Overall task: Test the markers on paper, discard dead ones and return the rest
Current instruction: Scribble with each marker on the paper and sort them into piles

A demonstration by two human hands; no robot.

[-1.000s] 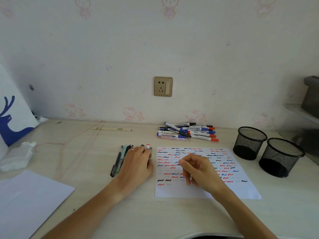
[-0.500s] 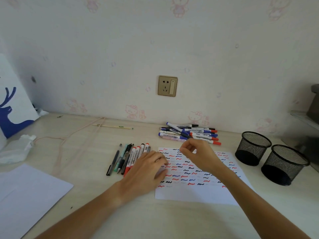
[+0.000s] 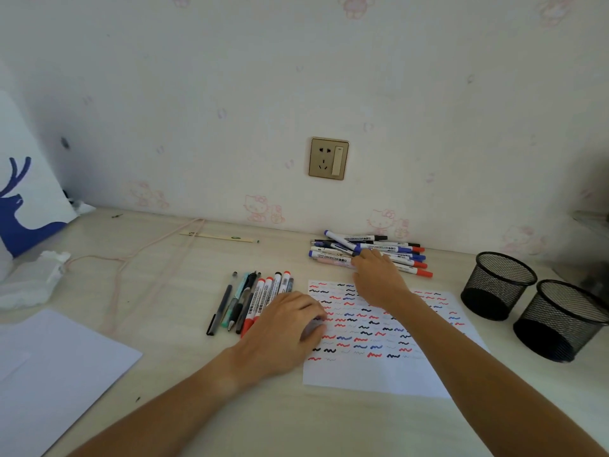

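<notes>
Head view: reaching with right hand (image 3: pixel 379 278) to the heap of markers (image 3: pixel 372 252) at the wall, fingertips on the near barrels, grip not discernible. Better to single out one barrel and lift clear without scattering the rest. Left hand (image 3: pixel 283 328) resting loosely on test paper (image 3: pixel 379 367) edge, beside a sorted row (image 3: pixel 260 298) on the counter (image 3: pixel 164 291).

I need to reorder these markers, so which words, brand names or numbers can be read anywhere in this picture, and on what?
Nothing can be read as text.
Pile of markers by the wall: printing on the barrels, too small and blurred.
Row of markers beside the left hand: dark printing along the barrels, blurred.
Test paper: only coloured squiggles, no words.
Wall socket: no legible marking.
</notes>
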